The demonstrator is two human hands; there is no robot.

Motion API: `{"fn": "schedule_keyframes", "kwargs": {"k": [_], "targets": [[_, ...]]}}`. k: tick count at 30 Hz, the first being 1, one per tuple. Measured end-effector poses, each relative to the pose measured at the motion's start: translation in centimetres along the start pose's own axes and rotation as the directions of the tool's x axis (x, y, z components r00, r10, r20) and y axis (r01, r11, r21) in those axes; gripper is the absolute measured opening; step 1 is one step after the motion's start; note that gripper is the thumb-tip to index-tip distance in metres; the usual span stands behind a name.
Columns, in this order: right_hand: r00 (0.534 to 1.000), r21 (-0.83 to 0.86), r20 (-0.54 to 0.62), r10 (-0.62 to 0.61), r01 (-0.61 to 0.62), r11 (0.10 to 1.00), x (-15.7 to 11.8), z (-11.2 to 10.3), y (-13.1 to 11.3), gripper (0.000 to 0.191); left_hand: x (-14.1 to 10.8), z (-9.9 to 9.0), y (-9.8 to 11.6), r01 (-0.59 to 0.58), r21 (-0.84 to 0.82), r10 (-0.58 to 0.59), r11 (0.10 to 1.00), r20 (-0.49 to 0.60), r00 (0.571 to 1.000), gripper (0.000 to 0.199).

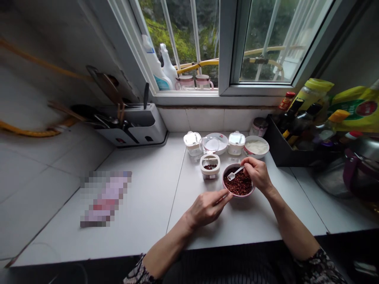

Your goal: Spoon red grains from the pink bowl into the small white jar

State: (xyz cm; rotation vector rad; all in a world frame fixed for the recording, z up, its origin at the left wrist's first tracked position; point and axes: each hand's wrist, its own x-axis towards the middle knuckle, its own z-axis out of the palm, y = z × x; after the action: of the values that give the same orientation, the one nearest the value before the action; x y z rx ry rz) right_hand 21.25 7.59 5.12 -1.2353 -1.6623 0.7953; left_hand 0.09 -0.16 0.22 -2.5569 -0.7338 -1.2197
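My right hand pinches a small white spoon, its scoop just over a bowl's contents. The round pale-pink bowl holds many small dark red-brown grains that look like dried peppercorns. At the bowl's near left rim, the fingertips of my left hand hold the edge; the thumb is partly hidden. Left of the bowl stands a clear jar with a cream rim, its lid raised, and some of the same grains inside.
Behind are two lidded seasoning jars, a plate, and a bowl of white grains. Bottles in a black rack stand right, beside a metal pot. A utensil holder and a blurred-out packet are left.
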Motion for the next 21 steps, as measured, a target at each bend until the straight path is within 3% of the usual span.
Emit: {"fn": "schedule_keyframes", "kwargs": {"k": [11,21], "targets": [[0.985,0.210,0.000,0.170,-0.166,0.964,0.5,-0.3,-0.4,0.017,-0.1,0.0,0.0,0.001,-0.003,-0.001,1.000,0.012,1.000,0.037],[0.987,0.302,-0.033,0.159,-0.142,0.943,0.9,0.5,-1.4,0.017,-0.2,0.1,0.0,0.006,-0.007,-0.006,1.000,0.014,1.000,0.037]]}}
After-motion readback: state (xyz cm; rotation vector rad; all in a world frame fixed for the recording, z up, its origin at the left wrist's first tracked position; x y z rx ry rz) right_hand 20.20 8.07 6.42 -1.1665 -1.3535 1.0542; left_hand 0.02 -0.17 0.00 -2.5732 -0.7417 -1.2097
